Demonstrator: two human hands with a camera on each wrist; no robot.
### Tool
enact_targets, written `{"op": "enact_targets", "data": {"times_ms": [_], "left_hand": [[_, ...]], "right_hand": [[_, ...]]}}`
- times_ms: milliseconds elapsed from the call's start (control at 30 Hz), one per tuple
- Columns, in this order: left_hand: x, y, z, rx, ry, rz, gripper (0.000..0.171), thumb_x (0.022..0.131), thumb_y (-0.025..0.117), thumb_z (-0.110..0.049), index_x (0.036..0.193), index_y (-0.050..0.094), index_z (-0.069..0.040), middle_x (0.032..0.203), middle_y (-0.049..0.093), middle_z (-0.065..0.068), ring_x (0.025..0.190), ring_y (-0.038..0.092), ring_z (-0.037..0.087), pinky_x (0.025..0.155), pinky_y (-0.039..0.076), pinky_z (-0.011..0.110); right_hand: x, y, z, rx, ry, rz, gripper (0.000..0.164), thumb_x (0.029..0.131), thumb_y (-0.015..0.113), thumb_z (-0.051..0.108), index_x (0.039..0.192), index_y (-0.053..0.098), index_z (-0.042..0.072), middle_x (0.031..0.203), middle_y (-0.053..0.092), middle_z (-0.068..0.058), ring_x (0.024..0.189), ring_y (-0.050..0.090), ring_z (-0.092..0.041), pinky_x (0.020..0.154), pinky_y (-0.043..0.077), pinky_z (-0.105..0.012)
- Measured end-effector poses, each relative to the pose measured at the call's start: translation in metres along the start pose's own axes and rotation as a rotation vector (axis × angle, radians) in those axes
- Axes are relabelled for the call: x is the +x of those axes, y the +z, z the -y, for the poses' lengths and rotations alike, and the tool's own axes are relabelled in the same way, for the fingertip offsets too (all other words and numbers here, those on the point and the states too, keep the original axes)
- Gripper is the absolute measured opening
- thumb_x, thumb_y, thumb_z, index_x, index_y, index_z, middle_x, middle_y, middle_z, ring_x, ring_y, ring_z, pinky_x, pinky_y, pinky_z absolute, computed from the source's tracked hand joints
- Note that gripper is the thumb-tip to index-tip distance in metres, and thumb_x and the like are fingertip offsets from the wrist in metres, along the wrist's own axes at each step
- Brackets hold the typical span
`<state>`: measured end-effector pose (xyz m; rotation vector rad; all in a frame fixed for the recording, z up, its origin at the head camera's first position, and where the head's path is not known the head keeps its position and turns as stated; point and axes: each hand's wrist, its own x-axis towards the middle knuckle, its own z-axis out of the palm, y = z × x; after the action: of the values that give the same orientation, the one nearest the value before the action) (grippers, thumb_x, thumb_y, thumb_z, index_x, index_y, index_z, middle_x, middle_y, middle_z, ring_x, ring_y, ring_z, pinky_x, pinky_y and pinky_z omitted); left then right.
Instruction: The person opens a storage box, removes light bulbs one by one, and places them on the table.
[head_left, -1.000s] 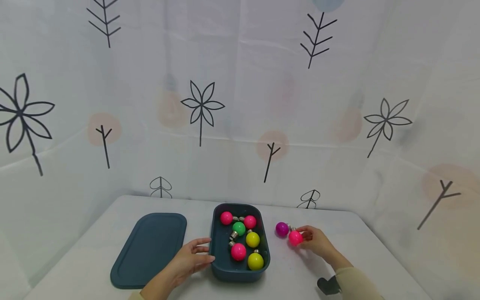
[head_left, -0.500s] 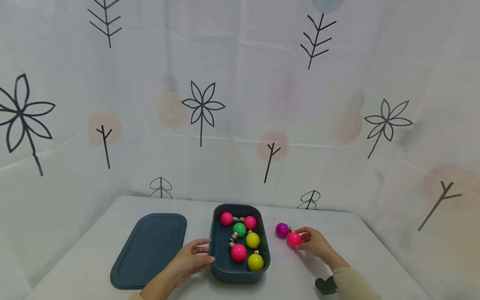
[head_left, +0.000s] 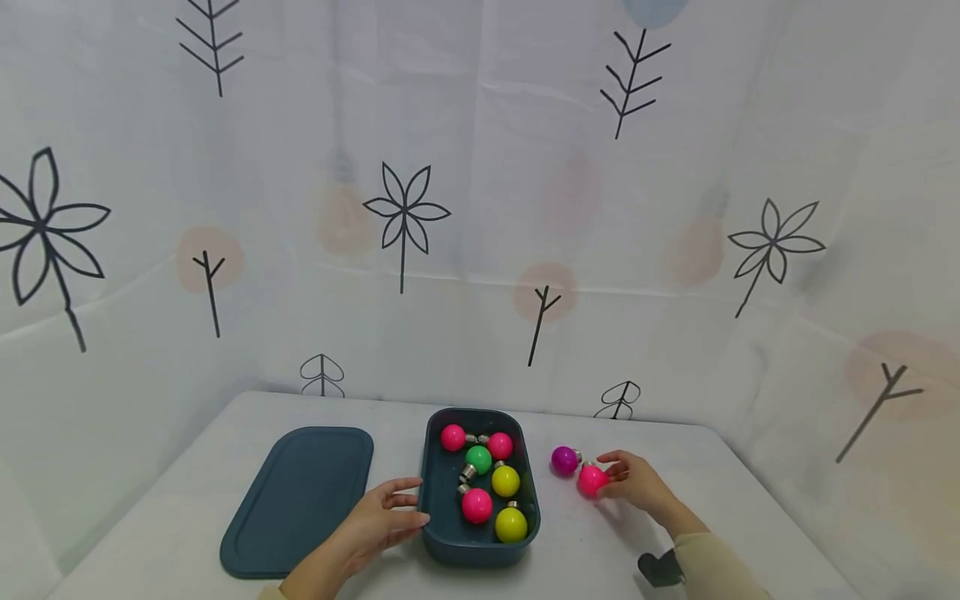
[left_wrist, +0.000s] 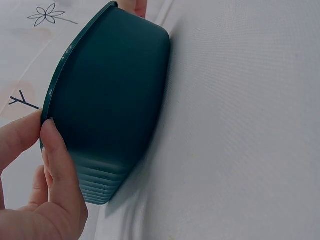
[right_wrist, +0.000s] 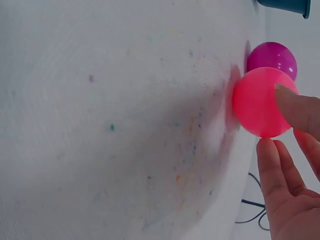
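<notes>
My right hand (head_left: 634, 485) pinches a pink round bulb (head_left: 591, 481) with a silvery screw base, thumb on one side and fingertips on the other. Right behind it, a purple bulb (head_left: 564, 461) lies on the table. In the right wrist view, the pink bulb (right_wrist: 262, 102) overlaps the purple one (right_wrist: 271, 59). My left hand (head_left: 378, 521) touches the left wall of the dark teal box (head_left: 480, 552), its fingers extended and thumb near the front corner. The left wrist view has fingertips (left_wrist: 50, 131) at the rim of that box (left_wrist: 115, 80).
Several bulbs lie in the box: pink ones (head_left: 477, 506), a green one (head_left: 478, 459) and yellow ones (head_left: 506, 481). A flat teal lid (head_left: 300, 496) lies left of it on the white table (head_left: 570, 567). Printed cloth (head_left: 480, 250) hangs behind.
My right hand has shifted the pink bulb slightly toward me, first a little left, then back right. A gap now shows between it and the purple bulb. My left hand stays at the box.
</notes>
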<state>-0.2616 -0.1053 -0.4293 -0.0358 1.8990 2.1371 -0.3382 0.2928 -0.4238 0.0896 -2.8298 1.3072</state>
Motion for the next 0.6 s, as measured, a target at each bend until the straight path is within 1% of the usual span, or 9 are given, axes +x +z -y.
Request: {"op": "enact_targets", "data": {"times_ms": [67, 167, 300, 600], "left_hand": [[0.000, 0.000, 0.000, 0.002, 0.001, -0.001, 0.063, 0.079, 0.072, 0.000, 0.133, 0.040, 0.004, 0.111, 0.050, 0.017, 0.085, 0.058, 0.018, 0.079, 0.052, 0.034], [-0.001, 0.000, -0.001, 0.004, 0.002, -0.001, 0.063, 0.079, 0.072, 0.000, 0.133, 0.040, 0.005, 0.111, 0.050, 0.017, 0.086, 0.058, 0.019, 0.079, 0.052, 0.035], [-0.001, 0.000, -0.001, 0.002, 0.002, -0.001, 0.063, 0.079, 0.071, 0.001, 0.133, 0.040, 0.005, 0.111, 0.050, 0.018, 0.086, 0.058, 0.019, 0.079, 0.052, 0.035], [-0.002, 0.001, -0.002, 0.006, -0.001, -0.004, 0.064, 0.078, 0.072, 0.000, 0.133, 0.040, 0.004, 0.112, 0.050, 0.018, 0.086, 0.058, 0.019, 0.080, 0.052, 0.035]], "right_hand": [[0.000, -0.002, 0.000, 0.000, -0.014, 0.000, 0.048, 0.070, 0.075, -0.004, 0.114, 0.055, -0.007, 0.090, 0.058, -0.009, 0.084, 0.055, -0.023, 0.069, 0.050, -0.036], [0.000, -0.006, 0.001, -0.015, -0.013, -0.003, 0.048, 0.070, 0.076, -0.003, 0.114, 0.055, -0.006, 0.091, 0.057, -0.009, 0.084, 0.055, -0.023, 0.068, 0.050, -0.035], [-0.001, -0.009, 0.005, -0.032, 0.007, -0.001, 0.049, 0.071, 0.076, -0.001, 0.116, 0.055, -0.006, 0.093, 0.057, -0.010, 0.086, 0.054, -0.024, 0.069, 0.050, -0.036], [-0.003, -0.015, 0.011, -0.039, 0.019, 0.002, 0.050, 0.073, 0.075, -0.002, 0.118, 0.053, -0.007, 0.096, 0.056, -0.014, 0.087, 0.054, -0.026, 0.071, 0.052, -0.036]]}}
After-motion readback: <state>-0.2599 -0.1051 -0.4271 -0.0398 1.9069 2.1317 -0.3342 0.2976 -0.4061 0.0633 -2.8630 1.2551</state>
